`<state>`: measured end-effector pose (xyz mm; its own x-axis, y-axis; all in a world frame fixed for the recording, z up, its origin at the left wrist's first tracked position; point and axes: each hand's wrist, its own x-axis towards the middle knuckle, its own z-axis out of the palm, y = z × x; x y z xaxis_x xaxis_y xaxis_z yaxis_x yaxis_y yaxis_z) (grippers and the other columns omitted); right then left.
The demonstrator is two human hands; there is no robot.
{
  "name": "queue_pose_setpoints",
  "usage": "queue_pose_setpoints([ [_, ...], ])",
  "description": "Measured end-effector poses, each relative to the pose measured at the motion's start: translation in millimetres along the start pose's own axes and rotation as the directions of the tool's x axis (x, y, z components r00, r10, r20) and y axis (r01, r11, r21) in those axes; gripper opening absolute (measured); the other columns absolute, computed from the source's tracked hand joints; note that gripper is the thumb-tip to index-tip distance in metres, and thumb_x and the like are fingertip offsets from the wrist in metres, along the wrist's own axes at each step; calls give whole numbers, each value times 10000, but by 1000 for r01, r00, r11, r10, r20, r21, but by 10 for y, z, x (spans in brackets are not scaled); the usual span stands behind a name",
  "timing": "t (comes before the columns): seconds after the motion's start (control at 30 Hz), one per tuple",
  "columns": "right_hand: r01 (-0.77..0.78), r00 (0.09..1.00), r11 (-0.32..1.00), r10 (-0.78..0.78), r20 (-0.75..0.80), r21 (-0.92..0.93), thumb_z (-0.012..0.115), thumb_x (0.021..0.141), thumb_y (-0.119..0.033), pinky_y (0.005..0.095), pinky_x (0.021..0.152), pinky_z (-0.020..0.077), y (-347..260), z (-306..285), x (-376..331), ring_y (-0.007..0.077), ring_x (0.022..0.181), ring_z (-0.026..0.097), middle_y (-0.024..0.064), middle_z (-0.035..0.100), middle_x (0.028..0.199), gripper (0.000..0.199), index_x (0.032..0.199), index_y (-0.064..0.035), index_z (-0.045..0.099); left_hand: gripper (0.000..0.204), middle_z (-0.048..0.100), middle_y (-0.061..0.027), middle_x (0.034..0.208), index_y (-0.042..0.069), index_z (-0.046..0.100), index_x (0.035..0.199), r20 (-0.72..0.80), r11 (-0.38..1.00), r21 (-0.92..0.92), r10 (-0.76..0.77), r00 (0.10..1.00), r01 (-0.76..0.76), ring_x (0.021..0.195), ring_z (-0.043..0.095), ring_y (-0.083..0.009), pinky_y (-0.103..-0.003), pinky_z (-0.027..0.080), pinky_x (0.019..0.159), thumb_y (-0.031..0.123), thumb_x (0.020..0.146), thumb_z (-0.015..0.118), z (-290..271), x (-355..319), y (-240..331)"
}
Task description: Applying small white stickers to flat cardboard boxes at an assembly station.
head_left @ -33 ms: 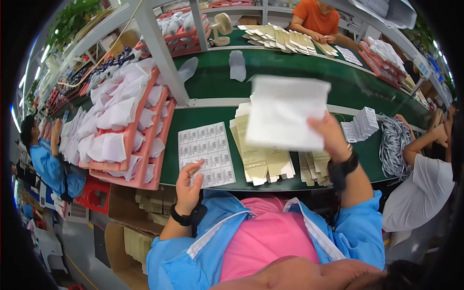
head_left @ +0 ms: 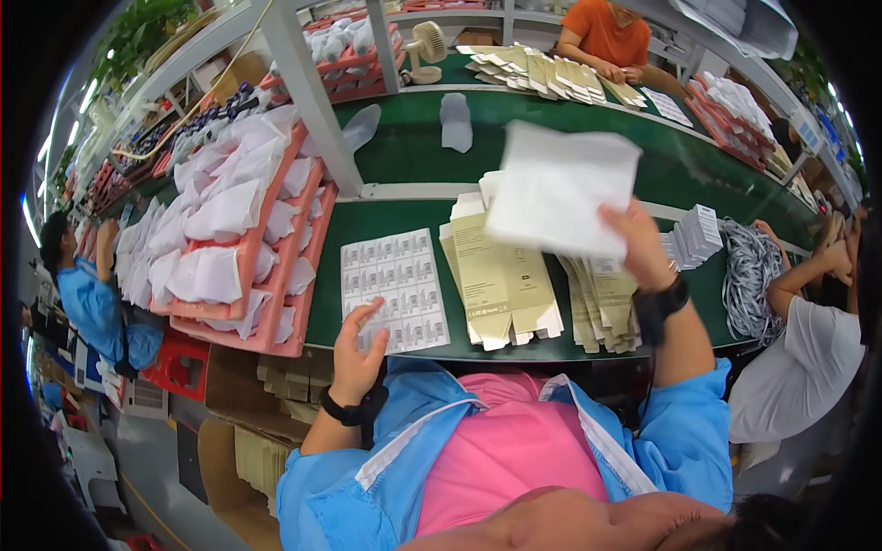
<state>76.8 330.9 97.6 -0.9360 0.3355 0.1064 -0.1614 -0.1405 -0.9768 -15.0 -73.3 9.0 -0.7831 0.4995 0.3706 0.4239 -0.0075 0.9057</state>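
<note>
My right hand (head_left: 640,243) grips the right edge of a white, paper-like sheet (head_left: 562,184), blurred a little and held above the table. The sheet covers part of a stack of flat, pale olive cartons (head_left: 501,275). A second, smaller pile of such cartons (head_left: 602,308) lies below my right hand. My left hand (head_left: 355,360) is at the near edge of a sheet of printed labels (head_left: 393,285), fingers apart and holding nothing. Whether its fingertips touch the label sheet I cannot tell.
Pink trays (head_left: 308,216) of white-wrapped items are stacked at the left, beside a grey metal post (head_left: 310,101). At the right lie small white boxes or cards (head_left: 696,235) and a bundle of grey cables (head_left: 749,275). A person in orange (head_left: 606,37) works across the table.
My right hand and the white sheet have shifted slightly to the right, and the sheet's far edge is higher. My left hand has hardly moved.
</note>
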Motion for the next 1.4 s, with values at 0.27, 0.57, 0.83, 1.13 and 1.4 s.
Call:
queue_pose_setpoints([
  [0.27,-144,881,962,231,-412,231,546,868,-137,309,805,502,5,-1066,809,231,960,593,109,584,1044,482,1288,1,352,621,451,-179,1304,59,447,1238,269,676,716,-39,962,-173,1265,370,-330,-442,247,1061,161,692,726,-170,-54,132],
  [0.57,-176,983,952,185,12,-250,524,860,-51,279,761,501,-35,-182,-11,185,888,598,97,578,1046,425,1262,-7,394,286,607,-154,1108,45,597,1070,240,771,630,-71,968,-99,1069,566,-295,-399,421,931,88,788,615,-451,-127,-67],
  [0.83,-56,883,923,224,412,-381,547,869,-48,279,824,478,-80,613,-672,154,993,569,100,568,1105,394,1244,6,440,196,642,-155,996,23,638,998,-310,817,414,541,782,-401,924,632,-228,-349,477,854,26,815,567,-74,77,180],
  [1.13,-139,953,984,102,285,112,525,876,-45,296,925,418,128,887,-605,150,1087,525,94,550,1188,444,1298,-8,394,317,637,-161,1010,30,607,1054,422,568,217,679,601,-794,1034,585,-294,-391,435,915,137,768,691,252,326,433],
  [1.4,61,956,995,-80,281,74,535,872,-38,300,930,411,126,704,-688,149,1086,526,94,542,1210,406,1263,1,432,586,424,-152,1333,73,451,1278,448,909,-2,373,813,-416,1284,352,-309,-410,280,1050,289,789,691,270,453,381],
])
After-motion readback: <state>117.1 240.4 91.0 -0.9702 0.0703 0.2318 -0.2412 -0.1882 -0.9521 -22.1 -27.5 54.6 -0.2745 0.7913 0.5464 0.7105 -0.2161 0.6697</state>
